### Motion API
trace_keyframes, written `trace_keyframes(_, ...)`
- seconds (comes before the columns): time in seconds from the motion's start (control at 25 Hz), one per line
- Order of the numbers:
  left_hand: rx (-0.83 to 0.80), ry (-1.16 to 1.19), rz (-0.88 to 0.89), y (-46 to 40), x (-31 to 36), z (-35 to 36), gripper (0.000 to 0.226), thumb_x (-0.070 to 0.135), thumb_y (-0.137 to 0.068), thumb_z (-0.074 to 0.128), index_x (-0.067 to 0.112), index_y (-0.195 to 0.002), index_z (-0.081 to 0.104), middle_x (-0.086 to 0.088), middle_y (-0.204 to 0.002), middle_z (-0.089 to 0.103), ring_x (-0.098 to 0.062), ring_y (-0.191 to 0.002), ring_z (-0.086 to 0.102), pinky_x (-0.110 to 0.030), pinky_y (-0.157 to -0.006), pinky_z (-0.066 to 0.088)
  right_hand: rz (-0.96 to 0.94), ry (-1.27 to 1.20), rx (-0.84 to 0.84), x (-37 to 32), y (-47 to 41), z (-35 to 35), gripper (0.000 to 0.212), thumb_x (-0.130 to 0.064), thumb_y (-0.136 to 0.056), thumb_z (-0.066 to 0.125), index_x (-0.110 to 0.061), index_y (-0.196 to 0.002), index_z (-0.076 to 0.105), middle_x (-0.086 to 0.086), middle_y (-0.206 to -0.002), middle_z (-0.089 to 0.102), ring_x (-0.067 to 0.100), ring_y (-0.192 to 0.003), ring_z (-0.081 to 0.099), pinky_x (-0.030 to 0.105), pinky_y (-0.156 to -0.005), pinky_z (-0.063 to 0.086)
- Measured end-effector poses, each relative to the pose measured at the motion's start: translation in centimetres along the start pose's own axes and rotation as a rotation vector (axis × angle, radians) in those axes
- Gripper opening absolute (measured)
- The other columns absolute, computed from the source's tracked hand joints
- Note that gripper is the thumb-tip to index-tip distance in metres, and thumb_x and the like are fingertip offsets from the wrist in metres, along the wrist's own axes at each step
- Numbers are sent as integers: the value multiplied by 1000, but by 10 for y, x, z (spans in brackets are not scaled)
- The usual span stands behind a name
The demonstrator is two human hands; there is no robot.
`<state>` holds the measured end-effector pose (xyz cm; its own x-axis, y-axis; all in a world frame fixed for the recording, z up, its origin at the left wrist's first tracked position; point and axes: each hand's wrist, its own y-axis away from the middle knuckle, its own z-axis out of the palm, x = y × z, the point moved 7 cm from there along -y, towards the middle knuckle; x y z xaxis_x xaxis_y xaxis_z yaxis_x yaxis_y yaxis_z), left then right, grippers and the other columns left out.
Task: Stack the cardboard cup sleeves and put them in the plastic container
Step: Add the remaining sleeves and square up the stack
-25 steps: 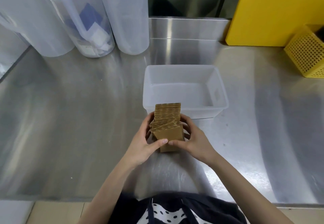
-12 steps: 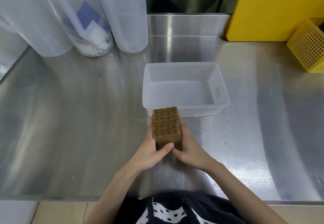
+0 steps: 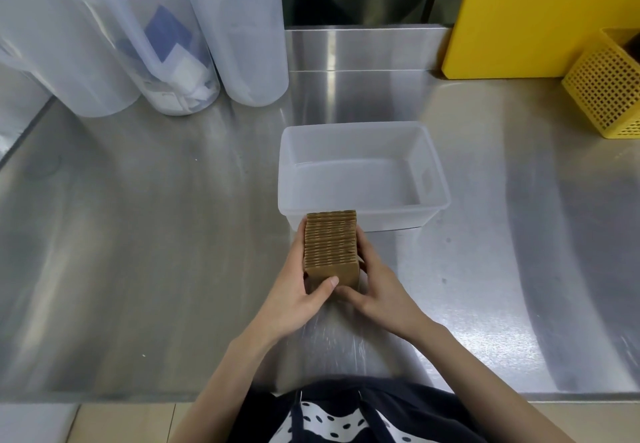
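Observation:
A neat block of brown corrugated cardboard cup sleeves (image 3: pixel 330 240) stands on edge on the steel counter, just in front of the near wall of the translucent plastic container (image 3: pixel 433 162). My left hand (image 3: pixel 294 295) clasps the stack's left side, thumb across the front sleeve. My right hand (image 3: pixel 379 290) clasps its right side, fingers behind it. The container's inside holds nothing that I can see. The stack's far end overlaps the container's near rim in the view.
Three tall clear plastic jugs (image 3: pixel 173 34) stand at the back left. A yellow board (image 3: pixel 540 16) leans at the back right with a yellow perforated basket (image 3: pixel 609 92) beside it. The counter's front edge (image 3: pixel 104 397) runs close to my body.
The loose, fanned sleeves have been pressed together into a squared, even block between both hands. The stack sits slightly lower and closer to me than a second ago.

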<state>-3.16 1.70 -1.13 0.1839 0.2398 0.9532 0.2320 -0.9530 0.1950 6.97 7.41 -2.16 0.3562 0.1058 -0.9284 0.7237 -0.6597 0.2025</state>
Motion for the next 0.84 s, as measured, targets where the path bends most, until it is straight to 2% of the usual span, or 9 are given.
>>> trace_keyframes(0.08, -18, 8, 2, 0, -1, 0, 87, 9, -81, 57, 52, -126, -4, 32, -128, 34, 15, -117, 40, -22, -104, 34, 3, 12, -20, 3, 0, 2, 90, -17, -78, 65, -31, -141, 1, -4, -145, 34, 3, -130, 37, 23, -109, 33)
trace_keyframes(0.16, -26, 25, 2, 0, -2, 0, 87, 9, -82, 55, 59, -121, -6, 33, -126, 36, 13, -115, 42, -19, -103, 36, 0, 48, -59, 6, -1, 4, 94, -11, -77, 64, -21, -142, -3, 3, -147, 31, 13, -133, 33, 39, -112, 31)
trace_keyframes(0.28, -14, 40, 5, 2, -5, -5, 85, 13, -82, 56, 62, -120, -2, 42, -117, 43, 12, -113, 45, -11, -94, 41, 6, 100, -77, 10, -1, 3, 93, -10, -75, 62, -18, -143, -1, 7, -145, 32, 18, -132, 34, 44, -111, 31)
trace_keyframes(0.36, 1, 51, 11, 2, -5, -8, 84, 14, -80, 58, 63, -121, 3, 44, -111, 46, 12, -111, 47, -11, -90, 44, 20, 114, -62, 12, -2, 1, 88, -11, -74, 64, -19, -142, 8, 8, -140, 38, 19, -128, 40, 44, -108, 35)
trace_keyframes(0.56, -11, 84, 15, 0, -5, -12, 68, 19, -71, 66, 53, -113, 24, 29, -117, 43, 10, -109, 48, -12, -80, 48, 53, 74, -73, 12, -5, -4, 82, -6, -70, 71, -13, -136, 23, 11, -134, 43, 20, -124, 44, 42, -107, 37)
trace_keyframes(0.64, -14, 99, 8, -1, -6, -12, 66, 18, -69, 67, 51, -108, 25, 19, -119, 42, 10, -103, 51, -10, -76, 47, 38, 91, -78, 10, -5, -11, 81, -4, -67, 71, -13, -134, 27, 11, -132, 42, 19, -123, 44, 31, -107, 37)
trace_keyframes(0.72, -1, 103, -17, -2, -9, -12, 64, 22, -66, 68, 50, -104, 25, 14, -116, 44, 11, -98, 53, -12, -76, 48, 2, 159, -68, 5, -7, -21, 80, -3, -65, 70, -16, -133, 29, 8, -128, 40, 16, -119, 44, 11, -99, 34)
trace_keyframes(0.76, -3, 106, -39, -2, -12, -12, 63, 22, -65, 68, 48, -103, 25, 14, -115, 44, 11, -97, 53, -12, -77, 48, -12, 196, -70, 3, -7, -25, 82, -3, -65, 69, -18, -134, 28, 6, -126, 38, 15, -116, 44, 6, -95, 34)
trace_keyframes(0.84, -31, 66, -85, -1, -20, -13, 62, 22, -68, 70, 47, -102, 25, 15, -114, 43, 15, -97, 51, -6, -79, 44, -25, 278, -90, 1, -8, -31, 85, -5, -66, 67, -22, -137, 22, 0, -122, 33, 14, -110, 44, 8, -90, 36)
